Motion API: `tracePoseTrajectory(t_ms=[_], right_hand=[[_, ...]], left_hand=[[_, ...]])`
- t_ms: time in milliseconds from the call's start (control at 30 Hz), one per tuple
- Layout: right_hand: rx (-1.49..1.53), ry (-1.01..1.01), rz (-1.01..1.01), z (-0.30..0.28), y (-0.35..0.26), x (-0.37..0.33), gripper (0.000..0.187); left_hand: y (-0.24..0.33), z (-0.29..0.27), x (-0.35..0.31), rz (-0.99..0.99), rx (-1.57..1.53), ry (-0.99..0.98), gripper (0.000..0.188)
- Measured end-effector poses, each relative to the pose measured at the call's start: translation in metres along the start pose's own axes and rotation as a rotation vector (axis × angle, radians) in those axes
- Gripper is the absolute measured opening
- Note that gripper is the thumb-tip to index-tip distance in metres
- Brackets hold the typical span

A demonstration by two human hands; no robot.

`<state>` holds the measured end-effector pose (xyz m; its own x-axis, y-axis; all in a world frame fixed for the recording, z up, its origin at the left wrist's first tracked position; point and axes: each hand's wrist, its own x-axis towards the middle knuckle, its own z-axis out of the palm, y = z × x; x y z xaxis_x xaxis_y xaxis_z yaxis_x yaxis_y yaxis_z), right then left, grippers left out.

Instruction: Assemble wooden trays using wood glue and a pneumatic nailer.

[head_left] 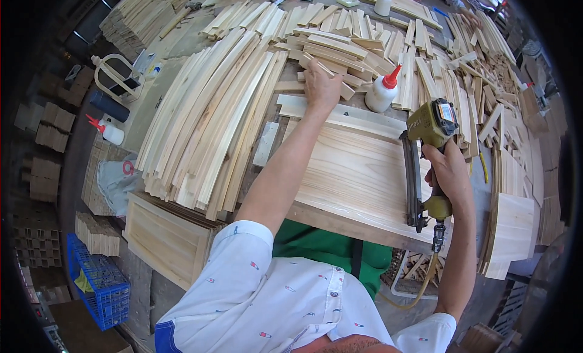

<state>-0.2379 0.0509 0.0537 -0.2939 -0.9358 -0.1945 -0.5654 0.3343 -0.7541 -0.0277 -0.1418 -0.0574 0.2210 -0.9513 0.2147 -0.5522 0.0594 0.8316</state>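
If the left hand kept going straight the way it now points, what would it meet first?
The left hand points up the bench and already rests in the pile of short wood strips. Going on, it would probably push further into those strips; the glue bottle stands off to its right.

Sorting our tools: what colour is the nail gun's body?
Olive-yellow nail gun with a black magazine, clearest in the head view.

Cluttered workbench [164, 92], blue crate [97, 280] below

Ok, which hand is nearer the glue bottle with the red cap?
Left. The left hand rests on the short wood pieces just left of the glue bottle; the right hand grips the nail gun lower down.
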Motion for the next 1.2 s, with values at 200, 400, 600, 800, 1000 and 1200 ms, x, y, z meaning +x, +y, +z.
tracePoseTrajectory(t_ms=[200, 400, 600, 800, 1000, 1200], right_hand=[[0.000, -0.001, 0.003, -0.005, 0.009, 0.006, 0.029], [-0.002, 0.005, 0.046, -0.009, 0.010, 0.006, 0.030], [0.050, 0.008, 0.013, -0.006, 0.009, 0.004, 0.030], [0.035, 0.011, 0.034, -0.007, 0.008, 0.003, 0.030], [-0.014, -0.008, -0.027, -0.016, 0.026, 0.012, 0.027], [0.113, 0.051, 0.034, -0.060, 0.039, -0.030, 0.028]], left_hand=[[-0.019, -0.085, -0.035, -0.034, -0.169, -0.245, 0.063], [-0.033, -0.166, -0.120, 0.055, 0.225, -0.345, 0.050], [-0.059, -0.163, -0.137, 0.220, 0.405, -0.338, 0.042], [-0.059, -0.154, -0.131, 0.294, 0.464, -0.279, 0.039], [-0.058, -0.150, -0.128, 0.308, 0.460, -0.257, 0.035], [-0.042, -0.150, -0.136, 0.384, 0.421, -0.188, 0.038]])
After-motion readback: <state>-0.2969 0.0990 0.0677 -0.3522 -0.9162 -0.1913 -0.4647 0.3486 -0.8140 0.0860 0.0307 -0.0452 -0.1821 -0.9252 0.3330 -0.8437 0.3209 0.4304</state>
